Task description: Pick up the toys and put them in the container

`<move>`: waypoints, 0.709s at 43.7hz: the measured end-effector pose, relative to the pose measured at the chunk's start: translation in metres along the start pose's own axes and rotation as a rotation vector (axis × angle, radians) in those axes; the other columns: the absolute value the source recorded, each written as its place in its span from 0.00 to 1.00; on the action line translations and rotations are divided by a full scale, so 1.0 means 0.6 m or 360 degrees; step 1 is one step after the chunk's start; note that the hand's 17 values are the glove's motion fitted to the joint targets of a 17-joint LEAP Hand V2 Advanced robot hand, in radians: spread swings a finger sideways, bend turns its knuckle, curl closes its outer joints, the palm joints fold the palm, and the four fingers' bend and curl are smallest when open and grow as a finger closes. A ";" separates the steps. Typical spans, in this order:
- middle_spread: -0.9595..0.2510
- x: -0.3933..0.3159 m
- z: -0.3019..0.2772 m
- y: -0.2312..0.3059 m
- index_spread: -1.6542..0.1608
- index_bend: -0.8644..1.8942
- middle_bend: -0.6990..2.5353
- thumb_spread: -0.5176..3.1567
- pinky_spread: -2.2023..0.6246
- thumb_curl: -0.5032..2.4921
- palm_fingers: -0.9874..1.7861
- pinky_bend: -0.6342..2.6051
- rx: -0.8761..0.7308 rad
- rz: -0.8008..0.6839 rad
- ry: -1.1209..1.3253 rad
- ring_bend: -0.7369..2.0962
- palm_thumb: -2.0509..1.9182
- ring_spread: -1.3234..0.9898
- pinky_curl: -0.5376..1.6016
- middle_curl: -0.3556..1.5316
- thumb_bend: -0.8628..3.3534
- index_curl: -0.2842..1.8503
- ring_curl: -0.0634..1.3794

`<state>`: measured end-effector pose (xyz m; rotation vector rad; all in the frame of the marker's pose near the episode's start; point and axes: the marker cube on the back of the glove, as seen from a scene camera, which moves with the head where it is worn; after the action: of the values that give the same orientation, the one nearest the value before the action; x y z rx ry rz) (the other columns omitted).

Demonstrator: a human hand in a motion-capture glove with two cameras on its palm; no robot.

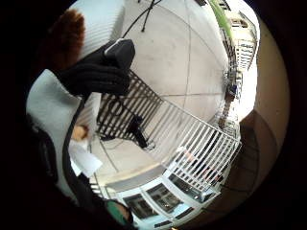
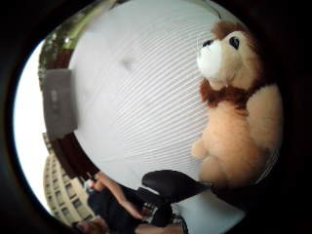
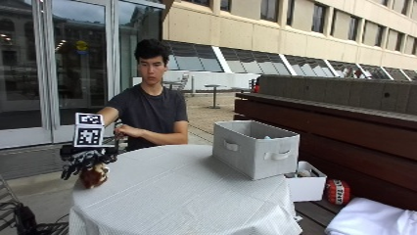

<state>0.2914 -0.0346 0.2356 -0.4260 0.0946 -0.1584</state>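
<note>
One round table (image 3: 196, 196) carries it all, and the grey container (image 3: 255, 147) sits well across it, mouth up, ready to take toys. At the near edge the lion toy (image 3: 93, 175) sits upright, so the gloved right hand (image 3: 81, 161) hangs just above, fingers spread, gripping nothing yet.
</note>
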 end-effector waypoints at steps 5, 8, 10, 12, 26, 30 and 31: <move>0.79 0.010 0.041 -0.003 0.76 0.31 0.24 0.37 0.78 0.27 0.22 0.67 -0.0081 0.0010 -0.0018 0.34 0.52 0.58 0.44 0.28 0.20 0.16 0.27; 0.79 0.016 0.053 0.000 0.76 0.31 0.24 0.38 0.77 0.27 0.23 0.68 -0.0079 0.0029 -0.0079 0.35 0.54 0.58 0.44 0.27 0.21 0.16 0.28; 0.79 0.021 0.057 0.003 0.76 0.31 0.23 0.39 0.75 0.27 0.23 0.68 -0.0079 0.0053 -0.0116 0.36 0.55 0.58 0.44 0.27 0.21 0.16 0.29; 0.79 0.024 0.059 0.008 0.76 0.30 0.22 0.41 0.72 0.28 0.28 0.71 -0.0082 0.0073 -0.0149 0.41 0.58 0.55 0.45 0.26 0.23 0.15 0.31; 0.51 0.040 0.049 0.019 0.72 0.59 0.39 0.44 0.65 0.34 0.59 0.58 0.0052 0.0180 -0.0314 0.31 0.72 0.41 0.38 0.34 0.30 0.26 0.24; 0.45 0.053 0.046 0.020 0.73 0.63 0.43 0.42 0.64 0.35 0.61 0.55 0.0138 0.0251 -0.0283 0.30 0.73 0.39 0.37 0.37 0.31 0.28 0.22; 0.44 0.057 0.046 0.020 0.73 0.63 0.44 0.41 0.64 0.36 0.63 0.53 0.0149 0.0269 -0.0272 0.32 0.74 0.38 0.37 0.38 0.31 0.29 0.23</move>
<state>0.3302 -0.0188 0.2534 -0.3352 -0.0448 0.0400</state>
